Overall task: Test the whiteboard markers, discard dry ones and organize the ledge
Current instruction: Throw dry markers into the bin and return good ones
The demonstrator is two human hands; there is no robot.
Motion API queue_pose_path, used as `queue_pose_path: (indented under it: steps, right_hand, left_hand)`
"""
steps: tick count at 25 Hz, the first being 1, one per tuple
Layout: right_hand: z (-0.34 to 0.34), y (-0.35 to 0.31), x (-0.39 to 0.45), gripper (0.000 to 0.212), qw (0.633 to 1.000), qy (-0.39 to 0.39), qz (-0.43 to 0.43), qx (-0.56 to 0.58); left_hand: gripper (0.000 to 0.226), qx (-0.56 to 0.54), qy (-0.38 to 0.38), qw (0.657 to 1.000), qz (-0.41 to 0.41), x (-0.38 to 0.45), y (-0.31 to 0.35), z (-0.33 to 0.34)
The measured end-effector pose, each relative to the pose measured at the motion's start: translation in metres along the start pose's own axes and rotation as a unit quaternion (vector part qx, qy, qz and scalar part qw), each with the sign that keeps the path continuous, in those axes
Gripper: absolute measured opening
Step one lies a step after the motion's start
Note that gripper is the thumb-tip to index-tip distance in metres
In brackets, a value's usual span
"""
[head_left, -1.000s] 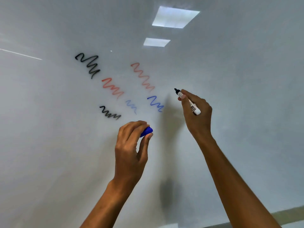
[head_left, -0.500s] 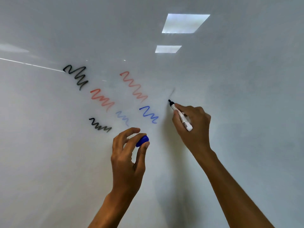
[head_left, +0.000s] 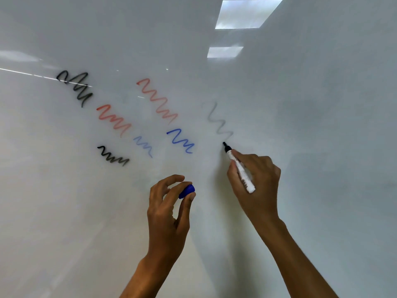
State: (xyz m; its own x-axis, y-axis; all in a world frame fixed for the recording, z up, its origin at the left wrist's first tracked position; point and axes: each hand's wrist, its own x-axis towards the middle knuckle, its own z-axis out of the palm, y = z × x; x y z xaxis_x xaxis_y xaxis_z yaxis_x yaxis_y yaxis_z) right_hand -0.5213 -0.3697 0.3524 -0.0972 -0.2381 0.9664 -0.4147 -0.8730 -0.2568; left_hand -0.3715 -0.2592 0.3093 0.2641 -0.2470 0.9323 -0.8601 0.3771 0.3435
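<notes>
The whiteboard [head_left: 322,147] is big, white and shiny. Wavy lines are drawn on it. There is a thick black squiggle [head_left: 75,87] at the upper left and a smaller black one [head_left: 112,157] lower down. Two red squiggles [head_left: 113,120] sit between and beside them (both look a bit pale). A faint blue squiggle [head_left: 143,146] is near a strong blue squiggle [head_left: 180,140]. A thin grey squiggle [head_left: 219,121] is furthest right.

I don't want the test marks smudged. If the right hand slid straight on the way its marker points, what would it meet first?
The marker in the right hand points up-left, so its tip would first recross the faint grey squiggle just above it.
</notes>
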Motion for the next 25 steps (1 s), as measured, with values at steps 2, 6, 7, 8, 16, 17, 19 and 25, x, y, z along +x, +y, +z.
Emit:
queue_pose_path:
  steps: [2,6,7,8,16,17,19,25]
  right_hand:
    - [-0.002,0.005,-0.003,0.019,1.000,0.013,0.011,0.025]
    - [-0.006,0.013,-0.014,0.019,1.000,0.004,0.011,0.014]
    - [-0.008,0.012,-0.017,0.019,1.000,0.006,0.022,0.016]
    - [-0.008,0.010,-0.022,0.019,1.000,-0.002,0.024,0.006]
    - [-0.025,-0.004,-0.053,0.019,0.979,-0.065,0.080,0.176]
    - [-0.024,-0.010,-0.059,0.020,0.977,-0.090,0.069,0.179]
    - [-0.020,-0.014,-0.060,0.023,0.977,-0.097,0.068,0.180]
    - [0.002,-0.012,-0.023,0.032,0.995,-0.079,-0.033,0.049]
  left_hand:
    - [0.028,0.003,-0.001,1.000,-0.001,-0.003,0.001,0.001]
    - [0.027,0.006,-0.005,1.000,0.000,-0.007,0.002,0.001]
    - [0.027,0.006,-0.003,1.000,0.000,-0.007,0.002,0.000]
    - [0.026,0.008,-0.002,1.000,-0.001,-0.008,0.003,0.000]
    - [0.027,0.028,0.000,1.000,-0.002,-0.012,0.000,-0.006]
    - [0.028,0.031,-0.001,1.000,-0.004,-0.013,0.000,-0.007]
    - [0.028,0.031,-0.003,0.999,-0.008,-0.013,-0.001,-0.009]
    - [0.028,0.028,0.005,1.000,-0.005,-0.010,-0.004,-0.013]
